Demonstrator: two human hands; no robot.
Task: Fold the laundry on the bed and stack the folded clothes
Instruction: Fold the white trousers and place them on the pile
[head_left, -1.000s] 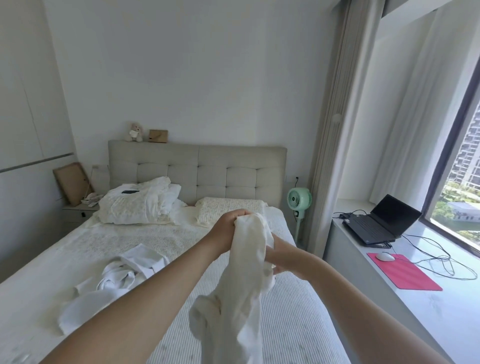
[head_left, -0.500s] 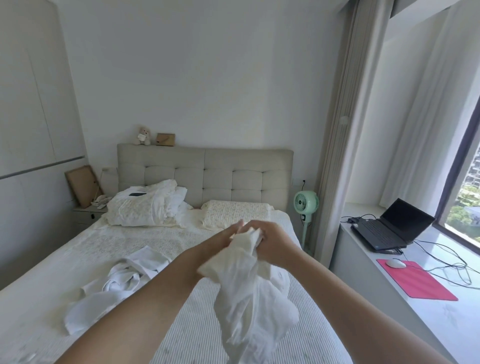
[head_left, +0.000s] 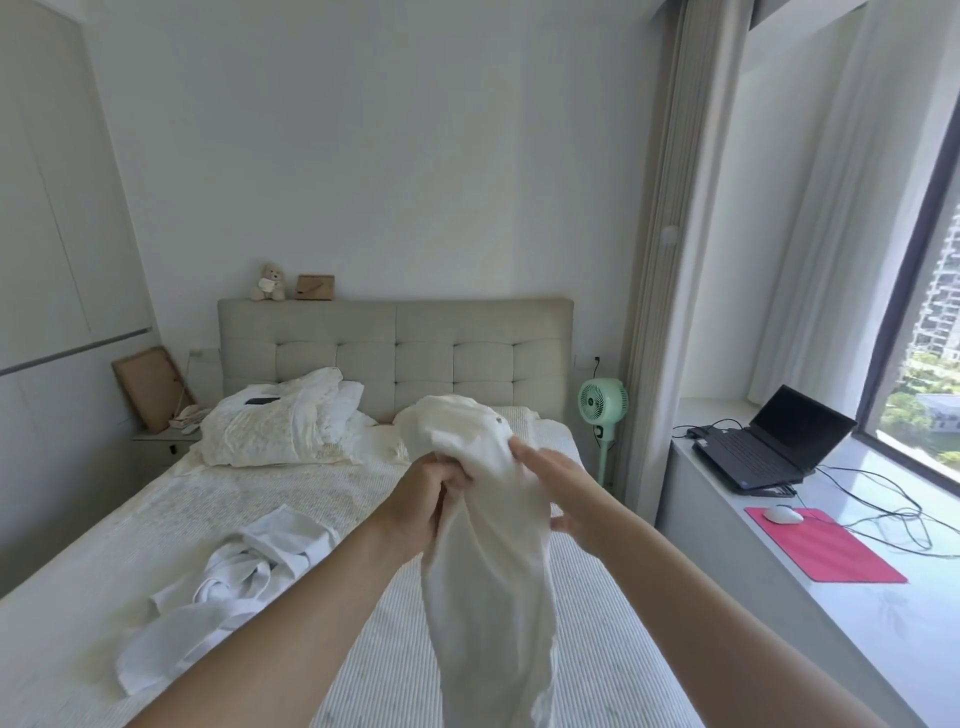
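A white garment (head_left: 488, 561) is held up in the air above the bed (head_left: 363, 649), hanging limp from the hands down past the lower edge of the view. The left hand (head_left: 423, 506) is closed on a bunched fold of the cloth near its top. The right hand (head_left: 558, 493) is laid against the cloth's right side with fingers extended and spread, the thumb below; no pinch is seen. The fabric is judged light, soft and shapeless, liable to sag and twist; hold is best taken at two corners or seam ends of the upper edge, so that the cloth is spread flat. Below and to the left of the left hand a second crumpled white garment (head_left: 228, 587) lies on the bed, and is judged to crowd the folding area. Beyond the hands, pillows (head_left: 280, 426) are piled against the padded headboard (head_left: 395, 353), with a small dark object resting on them. To the right of the right hand, well apart, a green fan (head_left: 602, 402) stands on the floor, and a laptop (head_left: 774, 447), a mouse (head_left: 782, 514) and a red mat (head_left: 826, 548) lie on the desk (head_left: 727, 597).
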